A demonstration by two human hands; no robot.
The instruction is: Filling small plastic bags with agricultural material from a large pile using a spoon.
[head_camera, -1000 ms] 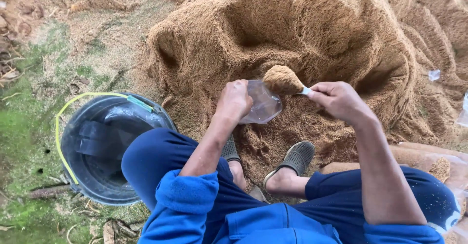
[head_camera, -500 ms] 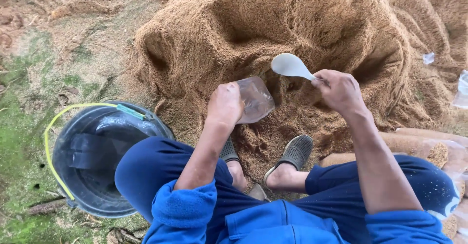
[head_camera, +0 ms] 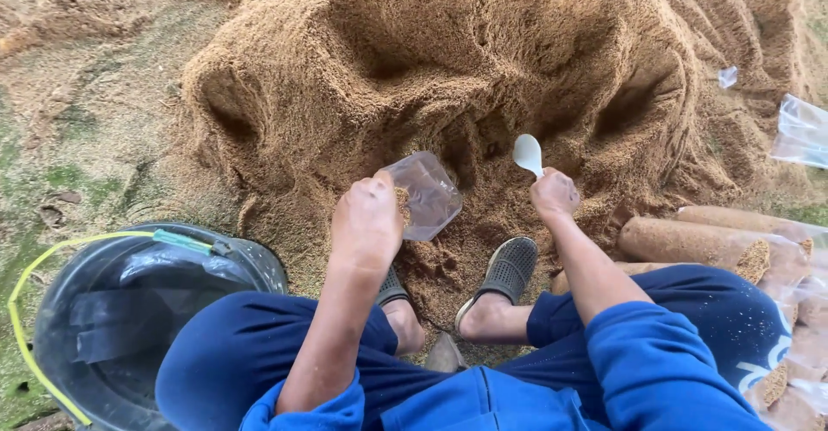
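My left hand [head_camera: 369,220] grips a clear plastic bag [head_camera: 424,195] by its mouth, held open low in front of a big heap of brown fibrous sawdust [head_camera: 448,69]. A little sawdust clings at the bag's rim. My right hand [head_camera: 553,192] holds a white plastic spoon [head_camera: 528,153], its bowl empty and pointing up toward the heap. Both hands hover above my feet in dark perforated slippers [head_camera: 509,267].
A dark bucket [head_camera: 112,310] with a yellow-green handle sits at lower left on mossy ground. Filled, sawdust-packed clear bags [head_camera: 699,237] lie at right beside my knee. Loose empty plastic bags [head_camera: 802,129] rest at the far right edge.
The spoon was heaped with sawdust over the bag a second ago; now it is empty and has swung right and down toward the heap. The bag has stayed in my left hand.
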